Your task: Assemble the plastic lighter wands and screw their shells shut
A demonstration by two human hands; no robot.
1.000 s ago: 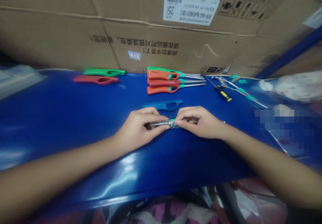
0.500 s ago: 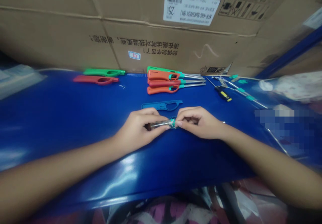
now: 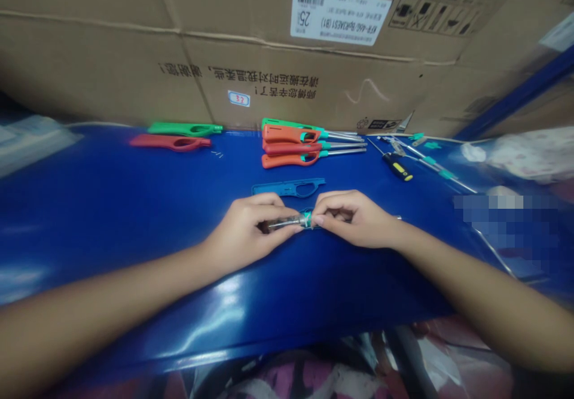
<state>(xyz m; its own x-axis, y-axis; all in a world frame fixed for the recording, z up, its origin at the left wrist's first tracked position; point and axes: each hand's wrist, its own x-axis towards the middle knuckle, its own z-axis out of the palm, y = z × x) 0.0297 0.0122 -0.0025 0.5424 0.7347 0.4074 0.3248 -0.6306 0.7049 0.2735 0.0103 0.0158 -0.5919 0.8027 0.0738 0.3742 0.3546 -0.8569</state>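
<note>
My left hand [image 3: 246, 225] is closed round a clear lighter tube [image 3: 282, 222] with a teal fitting at its right end, held low over the blue table [image 3: 112, 207]. My right hand [image 3: 354, 216] pinches that teal end from the other side, so both hands meet on the same part. Just behind my fingers lies a blue lighter shell half [image 3: 289, 188], flat on the table.
Several orange and green assembled lighters [image 3: 296, 143] with metal nozzles are stacked at the back centre. A green shell [image 3: 183, 128] and a red shell [image 3: 170, 142] lie back left. A yellow-and-black screwdriver [image 3: 397, 166] and loose metal tubes are back right. A big cardboard box [image 3: 269, 46] walls off the rear.
Almost nothing differs; my right fingers have shifted very slightly on the teal end of the tube.
</note>
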